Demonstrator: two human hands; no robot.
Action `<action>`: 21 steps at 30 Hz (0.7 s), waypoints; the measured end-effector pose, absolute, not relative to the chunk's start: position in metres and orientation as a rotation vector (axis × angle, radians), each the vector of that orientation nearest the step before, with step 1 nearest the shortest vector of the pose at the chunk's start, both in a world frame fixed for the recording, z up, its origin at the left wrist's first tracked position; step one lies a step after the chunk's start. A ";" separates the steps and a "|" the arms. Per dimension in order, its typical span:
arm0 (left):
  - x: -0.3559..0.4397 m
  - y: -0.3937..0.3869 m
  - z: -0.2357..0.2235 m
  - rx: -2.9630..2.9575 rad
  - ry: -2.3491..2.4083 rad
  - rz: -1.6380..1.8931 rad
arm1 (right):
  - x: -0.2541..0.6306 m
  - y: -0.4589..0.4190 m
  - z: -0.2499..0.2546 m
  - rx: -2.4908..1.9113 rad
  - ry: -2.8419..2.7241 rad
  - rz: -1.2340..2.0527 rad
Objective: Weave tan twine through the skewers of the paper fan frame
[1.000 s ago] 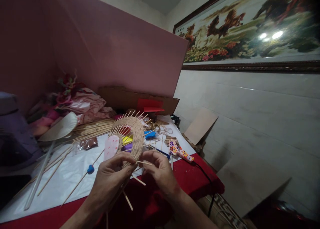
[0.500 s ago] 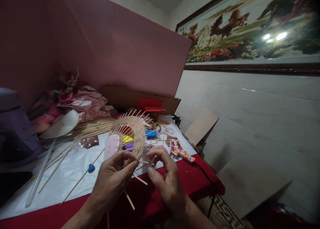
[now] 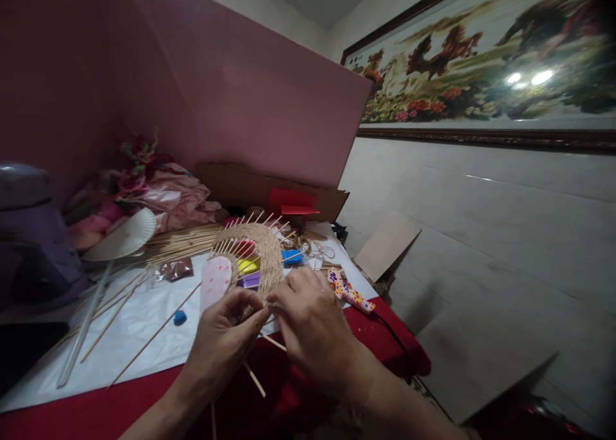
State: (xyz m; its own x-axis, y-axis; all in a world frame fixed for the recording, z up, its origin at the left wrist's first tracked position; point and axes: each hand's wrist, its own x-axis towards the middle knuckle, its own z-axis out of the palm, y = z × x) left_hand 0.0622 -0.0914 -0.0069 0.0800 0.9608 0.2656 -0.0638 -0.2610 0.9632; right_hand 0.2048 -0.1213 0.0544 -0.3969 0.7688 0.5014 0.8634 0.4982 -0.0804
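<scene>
A round woven piece of tan twine [image 3: 270, 254] on thin wooden sticks is in front of me, with stick ends fanning out along its rim. It has a white, red-dotted oval pad [image 3: 215, 279] at its inner side. My left hand [image 3: 228, 324] pinches the near lower edge of the weave between thumb and fingers. Right beside those fingertips, my right hand [image 3: 310, 321] is closed at the same edge, and its fingers hide whatever is between them. Bare stick ends [image 3: 255, 381] jut out below the hands.
Around the piece lie a blue clay lump [image 3: 179, 317], loose sticks [image 3: 154, 340], a brown packet [image 3: 176, 269] and a blue packet [image 3: 292, 256]. A flowered glue gun [image 3: 350, 291] with a black cord rests at right. A white paper fan [image 3: 126, 235] is at left.
My right hand has moved left to the woven edge, and its fingers, apart before, have closed there beside my left fingertips. My left hand keeps its pinch.
</scene>
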 end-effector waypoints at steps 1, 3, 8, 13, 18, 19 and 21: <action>0.062 -0.092 -0.006 1.405 0.961 1.344 | 0.205 -0.120 0.056 -1.349 -2.308 -0.309; 0.063 -0.092 -0.005 1.402 0.939 1.300 | 0.204 -0.117 0.057 -1.345 -2.375 -0.392; 0.063 -0.091 -0.005 1.372 0.925 1.277 | 0.201 -0.114 0.053 -1.330 -2.412 -0.545; 0.061 -0.090 -0.010 1.427 0.960 1.317 | 0.200 -0.118 0.049 -1.387 -2.311 -0.494; 0.061 -0.092 -0.009 1.465 0.974 1.325 | 0.197 -0.121 0.046 -1.471 -2.178 -0.423; 0.061 -0.092 -0.008 1.471 0.983 1.324 | 0.196 -0.121 0.046 -1.480 -2.155 -0.400; 0.061 -0.093 -0.007 1.477 0.995 1.315 | 0.196 -0.121 0.046 -1.489 -2.111 -0.346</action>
